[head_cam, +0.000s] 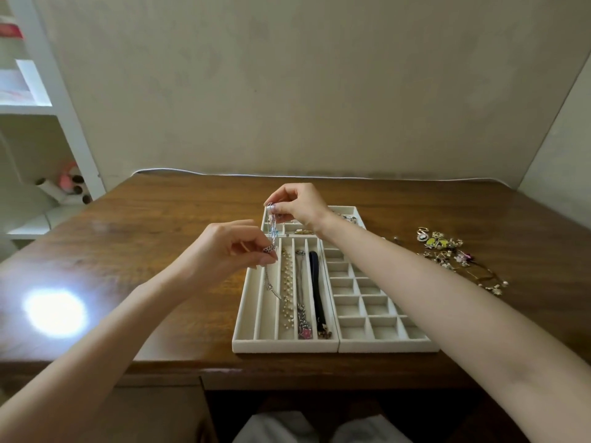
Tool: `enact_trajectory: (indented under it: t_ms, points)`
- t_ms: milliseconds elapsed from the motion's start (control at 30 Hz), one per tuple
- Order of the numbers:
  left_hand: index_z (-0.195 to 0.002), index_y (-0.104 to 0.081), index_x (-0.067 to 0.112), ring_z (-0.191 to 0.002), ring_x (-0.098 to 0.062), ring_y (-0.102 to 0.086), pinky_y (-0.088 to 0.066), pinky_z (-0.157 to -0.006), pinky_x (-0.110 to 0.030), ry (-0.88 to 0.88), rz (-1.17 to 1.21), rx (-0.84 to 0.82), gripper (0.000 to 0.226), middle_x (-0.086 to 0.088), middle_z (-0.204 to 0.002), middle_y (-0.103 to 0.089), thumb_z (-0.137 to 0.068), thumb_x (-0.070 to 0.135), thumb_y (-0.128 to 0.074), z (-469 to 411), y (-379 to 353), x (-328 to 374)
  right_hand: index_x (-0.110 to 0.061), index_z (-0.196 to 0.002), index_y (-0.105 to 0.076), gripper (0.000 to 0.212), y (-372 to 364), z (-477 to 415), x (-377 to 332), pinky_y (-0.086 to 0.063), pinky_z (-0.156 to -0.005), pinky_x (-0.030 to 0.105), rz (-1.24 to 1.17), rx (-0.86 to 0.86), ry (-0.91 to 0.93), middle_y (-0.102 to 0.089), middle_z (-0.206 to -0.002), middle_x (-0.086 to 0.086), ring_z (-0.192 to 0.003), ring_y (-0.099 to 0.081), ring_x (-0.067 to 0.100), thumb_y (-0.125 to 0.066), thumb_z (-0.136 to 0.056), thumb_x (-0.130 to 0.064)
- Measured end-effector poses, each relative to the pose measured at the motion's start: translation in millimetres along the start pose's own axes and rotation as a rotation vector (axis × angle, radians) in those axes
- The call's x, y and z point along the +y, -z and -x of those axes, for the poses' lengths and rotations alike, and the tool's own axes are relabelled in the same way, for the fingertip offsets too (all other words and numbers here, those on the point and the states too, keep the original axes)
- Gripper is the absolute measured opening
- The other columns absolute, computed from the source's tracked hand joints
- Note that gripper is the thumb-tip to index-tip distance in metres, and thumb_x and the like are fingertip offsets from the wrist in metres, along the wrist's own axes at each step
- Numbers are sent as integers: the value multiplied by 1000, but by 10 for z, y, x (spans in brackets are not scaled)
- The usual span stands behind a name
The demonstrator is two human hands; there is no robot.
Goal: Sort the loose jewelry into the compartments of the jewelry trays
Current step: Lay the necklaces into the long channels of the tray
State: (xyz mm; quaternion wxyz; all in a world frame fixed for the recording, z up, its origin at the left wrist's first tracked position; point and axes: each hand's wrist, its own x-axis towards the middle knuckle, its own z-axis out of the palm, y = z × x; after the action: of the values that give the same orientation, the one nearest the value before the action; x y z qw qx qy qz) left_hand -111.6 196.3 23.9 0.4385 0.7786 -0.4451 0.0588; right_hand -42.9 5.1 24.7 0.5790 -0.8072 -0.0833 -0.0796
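Note:
A thin silver chain (272, 225) hangs between both hands above the long-slot tray (244, 321). My right hand (297, 203) pinches its upper end. My left hand (230, 247) pinches it lower down, near a small beaded part, and the tail (270, 284) trails into the tray's second slot from the left. Other slots hold a pearl strand (287, 282), a dark metal chain (300, 292) with a pink charm and a black band (316, 282). A loose jewelry pile (447, 251) lies on the table to the right.
A grid tray (388, 345) of small square compartments adjoins the long-slot tray on the right, partly under my right forearm. A third tray (350, 208) sits behind them with small pieces inside. The wooden table (160, 251) has a bright glare at left. White shelving stands far left.

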Motion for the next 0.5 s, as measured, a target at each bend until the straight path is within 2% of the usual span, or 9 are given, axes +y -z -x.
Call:
enact_trajectory:
  t_ms: [100,167,333,400,500]
  points:
    - [-76,-67,32,-75,-15,-66,-56,-68,-25,-14,7,-11,9,6,-80,-64,-73,23,-69,-21,-5,27,-5,-80,-64,16,15,-8,-51,-53,-62,24,-35,11,6,-63,-69,6,-56,-60,10,-62,-83,11]
    - [-76,-67,37,-75,-17,-66,-57,-69,-29,-17,12,-9,14,6,-80,-64,-73,23,-69,-31,-6,32,-3,-82,-64,15,22,-5,-94,-53,-61,24,-57,16,14,-62,-69,6,-59,-59,13,-61,-83,12]
    - [-74,-67,43,-74,-15,-65,-56,-68,-26,-15,11,-9,19,8,-80,-65,-73,25,-69,-32,12,41,-1,-84,-64,12,48,2,-169,-54,-60,21,-98,30,24,-62,-72,8,-64,-60,15,-61,-83,11]
    - [-75,-67,40,-76,-15,-65,-55,-69,-28,-15,-30,-12,18,8,-80,-65,-74,22,-70,-19,21,28,3,-90,-65,10,50,1,-144,-55,-64,25,-73,26,13,-63,-73,9,-65,-61,16,-62,-83,11]
    - [-81,-71,20,-76,-13,-65,-54,-68,-27,-8,-119,-37,8,9,-80,-66,-76,14,-72,9,11,-2,4,-89,-66,9,38,16,-54,-56,-61,24,-36,10,-13,-64,-74,10,-63,-62,16,-63,-82,10]
